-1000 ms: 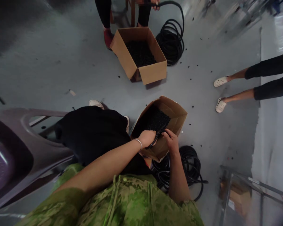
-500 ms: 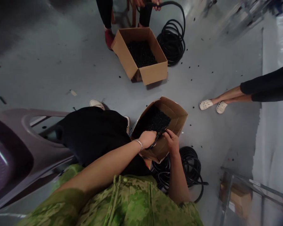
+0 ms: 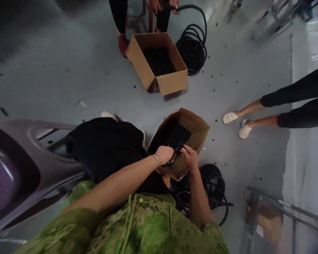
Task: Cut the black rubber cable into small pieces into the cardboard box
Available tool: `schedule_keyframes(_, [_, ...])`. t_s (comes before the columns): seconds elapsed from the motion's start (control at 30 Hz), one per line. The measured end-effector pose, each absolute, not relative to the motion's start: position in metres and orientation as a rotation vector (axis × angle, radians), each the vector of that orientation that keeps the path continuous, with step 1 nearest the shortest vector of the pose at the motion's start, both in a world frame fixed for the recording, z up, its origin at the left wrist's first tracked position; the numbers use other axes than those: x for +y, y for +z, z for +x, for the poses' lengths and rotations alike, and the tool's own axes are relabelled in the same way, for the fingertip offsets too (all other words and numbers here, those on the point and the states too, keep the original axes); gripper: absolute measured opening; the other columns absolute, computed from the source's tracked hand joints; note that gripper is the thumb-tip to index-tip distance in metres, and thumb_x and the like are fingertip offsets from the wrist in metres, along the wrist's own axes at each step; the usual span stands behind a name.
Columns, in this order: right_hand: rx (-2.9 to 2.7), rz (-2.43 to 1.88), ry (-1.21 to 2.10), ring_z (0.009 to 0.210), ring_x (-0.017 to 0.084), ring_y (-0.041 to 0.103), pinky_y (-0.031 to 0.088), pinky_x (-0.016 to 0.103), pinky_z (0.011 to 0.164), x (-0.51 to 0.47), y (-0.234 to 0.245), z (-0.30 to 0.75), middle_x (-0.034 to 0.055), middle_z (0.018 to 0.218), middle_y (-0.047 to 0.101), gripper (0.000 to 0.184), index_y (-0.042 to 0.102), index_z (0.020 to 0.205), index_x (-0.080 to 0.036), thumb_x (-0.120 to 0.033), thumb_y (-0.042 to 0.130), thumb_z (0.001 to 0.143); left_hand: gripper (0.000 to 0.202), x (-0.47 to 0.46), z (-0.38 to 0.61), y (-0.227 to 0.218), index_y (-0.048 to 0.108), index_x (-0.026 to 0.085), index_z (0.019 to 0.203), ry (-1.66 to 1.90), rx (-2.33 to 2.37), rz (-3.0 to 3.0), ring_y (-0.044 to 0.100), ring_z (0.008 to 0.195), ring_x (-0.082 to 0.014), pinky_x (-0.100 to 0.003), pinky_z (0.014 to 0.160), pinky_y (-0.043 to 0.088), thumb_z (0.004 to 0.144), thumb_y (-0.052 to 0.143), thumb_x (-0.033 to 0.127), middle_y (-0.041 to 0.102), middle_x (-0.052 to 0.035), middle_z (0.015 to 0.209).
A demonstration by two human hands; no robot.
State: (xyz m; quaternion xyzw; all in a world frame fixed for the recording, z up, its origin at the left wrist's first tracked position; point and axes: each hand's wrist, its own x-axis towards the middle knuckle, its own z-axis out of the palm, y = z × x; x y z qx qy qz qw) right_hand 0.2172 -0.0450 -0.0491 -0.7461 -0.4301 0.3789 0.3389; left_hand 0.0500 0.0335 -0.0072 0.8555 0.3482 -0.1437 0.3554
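Observation:
My left hand (image 3: 165,155), with a bracelet at its wrist, is closed around a dark tool that looks like scissors (image 3: 170,162), its curved black handle showing below the fingers. My right hand (image 3: 190,156) pinches a thin black piece, apparently the end of black tubing (image 3: 183,148), at the tool's far end. Both hands are over an open cardboard box (image 3: 198,128), tilted between my legs and the floor coil. Small black cut pieces (image 3: 178,134) lie inside it. The exact blade contact is too small to make out.
Coiled black tubing (image 3: 213,180) lies beside my right forearm. Ahead stands another cardboard box (image 3: 172,84) of black pieces, with a second coil (image 3: 192,53) and a seated person's hands (image 3: 172,5) holding tubing. Another person's clogs (image 3: 230,117) are at right; a purple-grey chair (image 3: 18,155) is left.
My hands stay together over the box with only a slight shift. The person at right has moved their legs farther apart, one clog coming nearer.

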Motion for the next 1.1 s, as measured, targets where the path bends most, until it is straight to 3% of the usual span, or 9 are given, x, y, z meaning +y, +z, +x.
schedule_keyframes(0.47, [-1.221, -2.011, 0.903, 0.060, 0.018, 0.063, 0.053, 0.031, 0.064, -0.036, -0.063, 0.216, 0.0047, 0.079, 0.073, 0.041, 0.074, 0.108, -0.018, -0.042, 0.053, 0.083, 0.046, 0.032, 0.050, 0.008, 0.077, 0.007, 0.095, -0.404, 1.005, 2.217, 0.071, 0.091, -0.0312, -0.033, 0.073, 0.052, 0.095, 0.038, 0.032, 0.073, -0.0224, 0.093])
schedule_keyframes(0.63, [-1.270, -2.041, 0.891, 0.057, 0.015, 0.061, 0.053, 0.029, 0.063, -0.035, -0.069, 0.221, 0.0019, 0.082, 0.074, 0.037, 0.074, 0.107, -0.023, -0.042, 0.053, 0.084, 0.047, 0.033, 0.050, 0.002, 0.078, 0.009, 0.094, -0.417, 1.002, 2.187, 0.071, 0.092, -0.0314, -0.033, 0.073, 0.053, 0.095, 0.038, 0.034, 0.074, -0.0212, 0.092])
schedule_keyframes(0.87, [-1.535, -2.007, 0.930, 0.082, 0.021, 0.067, 0.052, 0.032, 0.079, -0.036, -0.066, 0.229, 0.0044, 0.088, 0.074, 0.031, 0.075, 0.105, -0.024, -0.037, 0.054, 0.086, 0.044, 0.036, 0.052, 0.004, 0.077, 0.008, 0.097, -0.483, 0.958, 2.089, 0.071, 0.096, -0.0311, -0.033, 0.078, 0.053, 0.094, 0.043, 0.034, 0.074, -0.0215, 0.097])
schedule_keyframes(1.1, [-1.760, -2.037, 0.904, 0.087, 0.019, 0.067, 0.050, 0.029, 0.082, -0.035, -0.063, 0.230, 0.0049, 0.091, 0.075, 0.028, 0.074, 0.107, -0.023, -0.030, 0.053, 0.090, 0.041, 0.037, 0.054, 0.000, 0.076, 0.006, 0.101, -0.567, 0.970, 2.075, 0.070, 0.099, -0.0316, -0.033, 0.080, 0.054, 0.092, 0.046, 0.033, 0.073, -0.0221, 0.100])
